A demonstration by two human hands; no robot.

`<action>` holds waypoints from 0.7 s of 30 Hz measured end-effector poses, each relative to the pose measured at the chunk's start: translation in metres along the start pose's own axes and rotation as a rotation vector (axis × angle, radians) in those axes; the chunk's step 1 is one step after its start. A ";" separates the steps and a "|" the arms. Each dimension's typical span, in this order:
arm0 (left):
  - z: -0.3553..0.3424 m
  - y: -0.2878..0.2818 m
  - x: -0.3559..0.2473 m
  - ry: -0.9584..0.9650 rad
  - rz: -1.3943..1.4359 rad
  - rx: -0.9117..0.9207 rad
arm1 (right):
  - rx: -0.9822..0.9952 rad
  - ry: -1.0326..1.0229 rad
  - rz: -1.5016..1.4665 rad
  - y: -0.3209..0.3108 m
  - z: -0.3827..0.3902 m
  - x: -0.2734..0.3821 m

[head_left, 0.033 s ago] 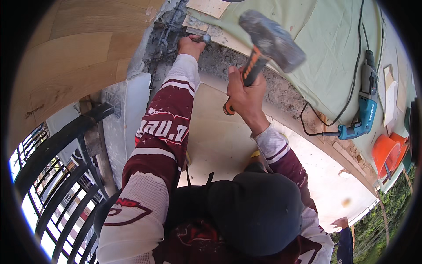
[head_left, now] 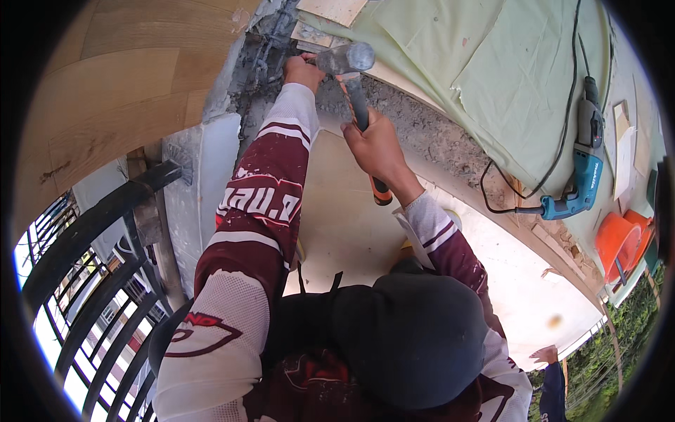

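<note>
My right hand (head_left: pixel 373 144) grips the black-and-orange handle (head_left: pixel 355 98) of a hammer, whose grey steel head (head_left: pixel 348 58) is over the fingers of my left hand at the top centre. My left hand (head_left: pixel 302 70) is closed at the broken concrete edge (head_left: pixel 267 60), on a short metal tool, probably a chisel, now mostly hidden behind the hammer head. Pale boards (head_left: pixel 330 8) lie just beyond it. Rough grey rubble (head_left: pixel 429 116) runs rightward from my hands, beside a pale green sheet (head_left: pixel 478 42).
A blue power drill (head_left: pixel 576 183) with black cord lies right, near orange buckets (head_left: pixel 610 239). Wooden planking (head_left: pixel 119 84) curves at upper left above a black railing (head_left: pixel 98 218). A pale board (head_left: pixel 337 211) lies below me. Another person's hand (head_left: pixel 545 355) shows at lower right.
The hammer has swung down and leftward from its raised position, its head now over my left hand and covering the metal tool. My right hand has moved slightly left.
</note>
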State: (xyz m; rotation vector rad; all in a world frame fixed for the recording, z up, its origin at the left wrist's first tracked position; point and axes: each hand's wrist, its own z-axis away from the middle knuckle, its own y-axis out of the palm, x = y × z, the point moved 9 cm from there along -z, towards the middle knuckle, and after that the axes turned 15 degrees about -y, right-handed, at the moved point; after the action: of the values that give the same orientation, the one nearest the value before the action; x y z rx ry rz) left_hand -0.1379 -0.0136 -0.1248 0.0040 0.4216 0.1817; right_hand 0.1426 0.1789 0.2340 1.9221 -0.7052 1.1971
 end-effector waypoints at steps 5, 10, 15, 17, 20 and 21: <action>0.015 0.001 0.007 -0.105 0.094 0.088 | 0.350 0.370 0.311 0.003 0.060 -0.051; 0.035 0.028 0.016 -0.170 0.358 0.109 | -0.149 -0.058 -0.041 -0.031 -0.040 0.061; 0.033 0.033 0.012 -0.107 0.202 0.125 | -0.137 -0.183 -0.398 0.013 -0.049 0.040; 0.034 0.033 0.010 -0.080 0.099 0.149 | 0.383 0.552 0.429 0.044 0.033 -0.070; 0.043 0.034 0.013 -0.171 0.418 0.225 | 0.508 0.612 0.479 0.027 0.107 -0.111; 0.048 0.028 0.020 -0.223 0.549 0.208 | 0.475 0.620 0.344 0.020 0.120 -0.111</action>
State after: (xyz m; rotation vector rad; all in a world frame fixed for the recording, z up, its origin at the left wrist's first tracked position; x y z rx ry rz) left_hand -0.1051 0.0192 -0.0876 0.3441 0.2066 0.6712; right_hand 0.1412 0.0757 0.1059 1.6554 -0.4409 2.2057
